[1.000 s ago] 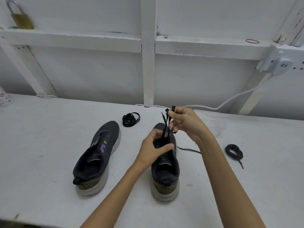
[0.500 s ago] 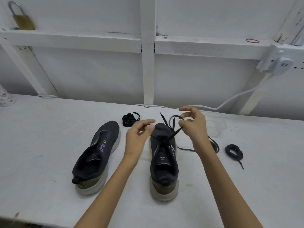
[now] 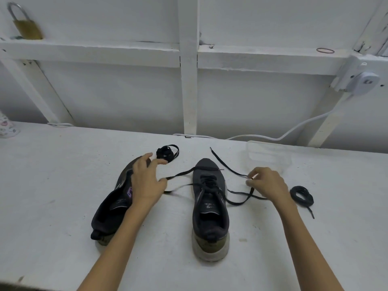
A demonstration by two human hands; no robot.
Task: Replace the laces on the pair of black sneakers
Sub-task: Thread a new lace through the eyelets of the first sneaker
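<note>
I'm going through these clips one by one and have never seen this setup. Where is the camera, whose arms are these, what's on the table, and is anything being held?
There is no machine here. A person works bare-handed, and one camera worn on their head looks forward and down, so the arms come in from the bottom edge.

Two black sneakers stand on the white table. The sneaker on the left looks unlaced. The sneaker on the right has a black lace threaded through it.

The right hand pinches one end of the lace in its fingers. The left hand is spread over the other sneaker. The lace runs to its thumb, but I can't tell whether it grips.

A coiled lace lies farther back and a second coil at the far right.
</note>
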